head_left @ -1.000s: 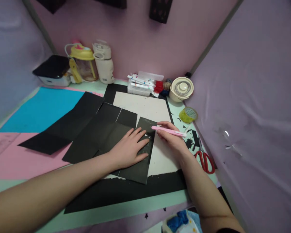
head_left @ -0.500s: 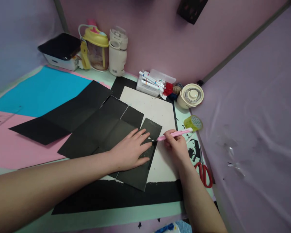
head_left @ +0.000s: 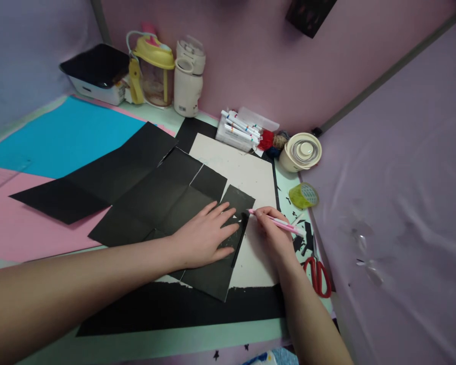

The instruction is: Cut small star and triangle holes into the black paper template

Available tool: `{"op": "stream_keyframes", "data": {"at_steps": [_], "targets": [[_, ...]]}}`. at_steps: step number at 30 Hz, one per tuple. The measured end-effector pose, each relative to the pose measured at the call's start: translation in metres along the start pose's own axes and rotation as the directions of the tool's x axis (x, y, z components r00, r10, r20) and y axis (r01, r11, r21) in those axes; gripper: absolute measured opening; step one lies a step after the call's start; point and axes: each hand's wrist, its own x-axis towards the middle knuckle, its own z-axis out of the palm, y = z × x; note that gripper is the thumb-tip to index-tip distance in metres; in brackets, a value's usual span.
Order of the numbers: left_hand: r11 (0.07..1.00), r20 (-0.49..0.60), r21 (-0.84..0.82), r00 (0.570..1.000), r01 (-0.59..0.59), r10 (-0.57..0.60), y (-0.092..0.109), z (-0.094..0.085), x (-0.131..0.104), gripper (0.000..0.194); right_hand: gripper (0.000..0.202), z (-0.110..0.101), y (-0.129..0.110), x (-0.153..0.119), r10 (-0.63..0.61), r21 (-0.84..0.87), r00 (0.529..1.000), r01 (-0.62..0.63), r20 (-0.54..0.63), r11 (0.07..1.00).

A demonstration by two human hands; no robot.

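My left hand (head_left: 207, 237) lies flat with fingers spread on the folded black paper (head_left: 175, 187), which has slits and small cut marks near the fingertips. In my right hand (head_left: 275, 233) is a slim pink and white pen-like tool (head_left: 285, 224), its tip at the right edge of the black paper. Under the black paper lies a cream board (head_left: 254, 253). What kind of tip the tool has is too small to tell.
Red-handled scissors (head_left: 318, 278), black scraps (head_left: 307, 238) and a green tape roll (head_left: 303, 195) lie on the right. Behind stand a marker box (head_left: 237, 133), a round cream container (head_left: 301, 152), a white bottle (head_left: 188, 86) and a yellow-lidded jug (head_left: 154, 71). Blue paper (head_left: 79, 137) lies left.
The pink tool has tilted in my right hand: its rear end is lower and its tip higher, at the paper's right edge. My left hand has stayed in place.
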Motion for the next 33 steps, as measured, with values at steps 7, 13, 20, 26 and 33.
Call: {"op": "stream_keyframes", "data": {"at_steps": [7, 13, 20, 26, 33], "targets": [[1.0, -0.009, -0.002, 1.0, 0.003, -0.003, 0.0, 0.0, 0.0, 0.049, 0.014, 0.011, -0.002, -0.002, -0.055, -0.076, 0.996, 0.05, -0.064, 0.996], [1.0, -0.007, 0.009, 1.0, -0.001, 0.001, 0.0, 0.0, 0.0, 0.05, 0.005, 0.017, 0.014, -0.003, -0.216, -0.175, 0.972, 0.198, -0.089, 0.964], [1.0, 0.009, 0.028, 1.0, 0.008, -0.008, 0.001, 0.0, 0.0, 0.05, 0.006, 0.021, 0.017, -0.003, -0.232, -0.226, 0.969, 0.207, -0.089, 0.952], [1.0, 0.008, 0.007, 1.0, 0.007, -0.007, 0.0, 0.0, 0.0, 0.05, 0.006, 0.021, 0.018, -0.003, -0.215, -0.231, 0.972, 0.189, -0.09, 0.954], [1.0, 0.036, 0.011, 0.999, 0.004, -0.004, 0.001, -0.002, 0.001, 0.05, 0.006, 0.022, 0.021, -0.003, -0.249, -0.253, 0.963, 0.217, -0.104, 0.943]]}}
